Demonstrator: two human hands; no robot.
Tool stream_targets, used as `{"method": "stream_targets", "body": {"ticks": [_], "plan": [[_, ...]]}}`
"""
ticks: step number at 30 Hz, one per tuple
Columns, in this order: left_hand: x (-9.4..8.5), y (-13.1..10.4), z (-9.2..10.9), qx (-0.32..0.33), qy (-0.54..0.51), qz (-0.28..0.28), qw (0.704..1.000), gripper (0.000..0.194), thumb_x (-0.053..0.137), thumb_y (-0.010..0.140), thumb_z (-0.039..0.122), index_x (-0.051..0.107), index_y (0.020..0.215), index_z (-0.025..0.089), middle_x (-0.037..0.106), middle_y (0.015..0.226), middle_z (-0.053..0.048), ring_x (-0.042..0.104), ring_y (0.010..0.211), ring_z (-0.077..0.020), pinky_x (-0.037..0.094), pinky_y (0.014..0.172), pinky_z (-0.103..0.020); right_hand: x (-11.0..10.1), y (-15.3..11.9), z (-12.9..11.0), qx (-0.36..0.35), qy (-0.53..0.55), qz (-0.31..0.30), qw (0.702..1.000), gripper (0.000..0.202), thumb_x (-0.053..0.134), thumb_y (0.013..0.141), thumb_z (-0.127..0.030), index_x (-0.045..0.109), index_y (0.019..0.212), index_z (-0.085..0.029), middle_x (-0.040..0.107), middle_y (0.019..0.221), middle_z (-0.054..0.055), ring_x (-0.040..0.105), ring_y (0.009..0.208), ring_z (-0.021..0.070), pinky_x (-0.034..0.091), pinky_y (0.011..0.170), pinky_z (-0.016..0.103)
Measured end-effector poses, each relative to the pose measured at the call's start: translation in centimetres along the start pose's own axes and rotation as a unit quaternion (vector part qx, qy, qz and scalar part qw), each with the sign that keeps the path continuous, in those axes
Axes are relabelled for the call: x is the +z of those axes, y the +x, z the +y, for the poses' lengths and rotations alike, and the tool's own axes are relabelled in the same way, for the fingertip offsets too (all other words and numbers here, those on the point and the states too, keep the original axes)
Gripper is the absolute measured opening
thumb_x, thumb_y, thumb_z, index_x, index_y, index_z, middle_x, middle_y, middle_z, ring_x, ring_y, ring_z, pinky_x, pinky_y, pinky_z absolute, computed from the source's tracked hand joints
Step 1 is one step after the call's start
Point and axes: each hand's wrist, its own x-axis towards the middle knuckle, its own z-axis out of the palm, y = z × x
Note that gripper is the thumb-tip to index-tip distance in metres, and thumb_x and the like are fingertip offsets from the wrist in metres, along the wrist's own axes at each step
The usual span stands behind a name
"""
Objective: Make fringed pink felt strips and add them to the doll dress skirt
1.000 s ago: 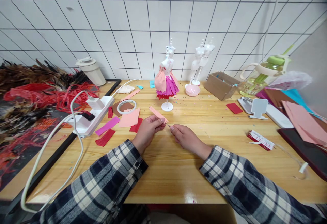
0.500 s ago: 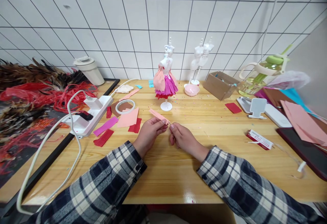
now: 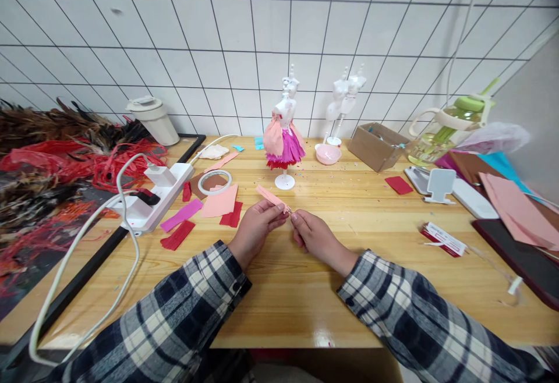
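A folded peach crepe paper strip (image 3: 269, 194) is pinched between the thumb and fingers of my left hand (image 3: 257, 224), its free end pointing up and left. At the strip's gathered right end, my right hand (image 3: 312, 233) is closed in a pinch. Something small and thin shows at those fingertips, too fine to name. Beyond both hands stands a small white dress form (image 3: 286, 109) wearing a magenta and red ruffled skirt (image 3: 289, 147) with peach paper puffs (image 3: 273, 135) at the waist.
Left lie paper pieces (image 3: 181, 215), a tape roll (image 3: 214, 182), a power strip (image 3: 161, 199) with cables and feather trim (image 3: 39, 162). Behind are a pink bowl (image 3: 328, 153) and a cardboard box (image 3: 378, 145). Right are a phone stand (image 3: 440, 185), a red-white packet (image 3: 443, 238) and a bottle (image 3: 449, 127).
Both hands stay almost in place on the strip. My right fingertips have shifted very slightly away from its end, and a bit more of the thin thing shows between them.
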Motion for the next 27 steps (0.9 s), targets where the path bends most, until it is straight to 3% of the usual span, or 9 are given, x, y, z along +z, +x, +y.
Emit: {"method": "stream_targets", "body": {"ticks": [6,11,16,27], "plan": [[-0.2,0.2,0.5,0.015,0.012,0.026,0.999,0.024,0.078,0.067,0.027,0.064,0.079,0.012,0.067,0.076,-0.003,0.063,0.070,-0.0093,0.050,0.071,-0.022,0.0,-0.1,0.3,0.028,0.027,-0.022,0.999,0.038,0.027,0.097,-0.048,0.043,0.075,-0.022,0.050,0.053,-0.006,0.044,0.045,0.0093,0.035,0.049,0.022],[-0.3,0.1,0.9,0.026,0.059,0.009,0.998,0.023,0.077,0.067,0.027,0.064,0.078,0.012,0.068,0.077,-0.004,0.062,0.069,-0.0102,0.049,0.069,-0.022,-0.5,-0.1,0.3,0.039,0.023,-0.001,0.999,0.039,0.027,0.095,-0.051,0.050,0.083,-0.021,0.050,0.058,-0.005,0.046,0.048,0.0101,0.034,0.049,0.022],[-0.3,0.1,0.9,0.030,0.083,-0.012,0.996,0.022,0.077,0.066,0.026,0.065,0.077,0.011,0.067,0.075,-0.003,0.061,0.067,-0.0106,0.048,0.069,-0.023,-1.1,0.2,0.3,0.002,-0.015,0.009,1.000,0.042,0.031,0.094,-0.049,0.056,0.078,-0.019,0.047,0.058,-0.003,0.045,0.057,0.0116,0.035,0.055,0.023],[-0.3,0.1,0.9,0.028,0.085,-0.010,0.996,0.022,0.078,0.065,0.026,0.066,0.076,0.011,0.067,0.074,-0.004,0.061,0.068,-0.0111,0.047,0.070,-0.025,-1.0,0.3,0.1,0.021,0.017,-0.005,1.000,0.041,0.032,0.093,-0.050,0.053,0.074,-0.020,0.042,0.054,-0.004,0.041,0.053,0.0114,0.031,0.052,0.023]]}}
